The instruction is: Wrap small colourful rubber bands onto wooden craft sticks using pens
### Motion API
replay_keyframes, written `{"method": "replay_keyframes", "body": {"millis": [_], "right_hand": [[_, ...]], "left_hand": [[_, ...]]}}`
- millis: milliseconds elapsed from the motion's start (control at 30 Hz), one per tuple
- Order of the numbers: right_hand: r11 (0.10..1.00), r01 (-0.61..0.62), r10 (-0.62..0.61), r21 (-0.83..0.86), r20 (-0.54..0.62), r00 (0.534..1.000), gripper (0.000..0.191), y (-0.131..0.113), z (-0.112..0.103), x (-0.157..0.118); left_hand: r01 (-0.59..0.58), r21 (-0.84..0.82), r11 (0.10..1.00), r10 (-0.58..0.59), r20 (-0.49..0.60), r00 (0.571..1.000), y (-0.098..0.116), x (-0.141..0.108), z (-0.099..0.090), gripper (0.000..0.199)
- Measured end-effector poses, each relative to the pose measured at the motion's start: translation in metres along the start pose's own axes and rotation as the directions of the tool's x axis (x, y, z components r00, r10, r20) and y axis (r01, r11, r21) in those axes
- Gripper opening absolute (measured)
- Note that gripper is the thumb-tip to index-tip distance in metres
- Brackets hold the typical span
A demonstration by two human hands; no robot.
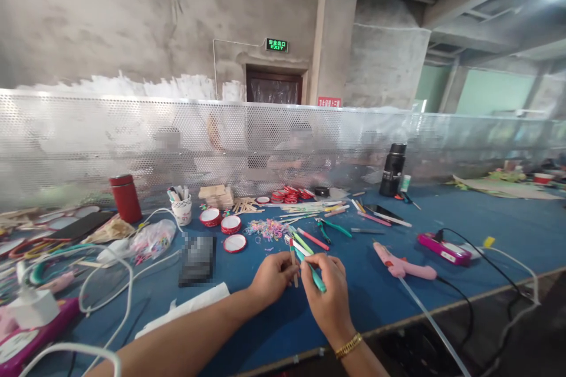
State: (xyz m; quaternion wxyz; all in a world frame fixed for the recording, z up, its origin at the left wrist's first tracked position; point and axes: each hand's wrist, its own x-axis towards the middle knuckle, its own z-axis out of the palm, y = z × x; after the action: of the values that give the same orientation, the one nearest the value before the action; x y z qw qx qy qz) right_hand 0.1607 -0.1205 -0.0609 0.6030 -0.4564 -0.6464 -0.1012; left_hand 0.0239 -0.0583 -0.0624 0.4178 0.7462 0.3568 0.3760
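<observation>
My left hand (275, 277) pinches a thin wooden stick (295, 275) that stands nearly upright, its upper part red and green. Close beside it on the right, my right hand (325, 285) has its fingers wrapped round a teal marker (317, 278), which slants with its upper end toward the stick. Both hands are above the blue table (274, 330) near its front edge. Just beyond them lie a light green marker (302, 242), a red marker (313, 239) and a heap of small colourful pieces (267, 228).
Green-handled pliers (333, 227) lie behind my right hand. To the right are a pink glue gun (403, 263) and a purple power strip (444, 248). A phone (197, 260), white cables and a red bottle (125, 198) are on the left; a black bottle (392, 171) stands behind.
</observation>
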Motion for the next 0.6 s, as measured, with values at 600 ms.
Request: {"method": "replay_keyframes", "body": {"millis": [600], "right_hand": [[0.998, -0.049, 0.048, 0.036, 0.022, 0.999, 0.021, 0.012, 0.003, -0.003]], "left_hand": [[-0.017, -0.044, 0.999, 0.016, -0.015, 1.0, -0.011, 0.003, 0.003, 0.034]]}}
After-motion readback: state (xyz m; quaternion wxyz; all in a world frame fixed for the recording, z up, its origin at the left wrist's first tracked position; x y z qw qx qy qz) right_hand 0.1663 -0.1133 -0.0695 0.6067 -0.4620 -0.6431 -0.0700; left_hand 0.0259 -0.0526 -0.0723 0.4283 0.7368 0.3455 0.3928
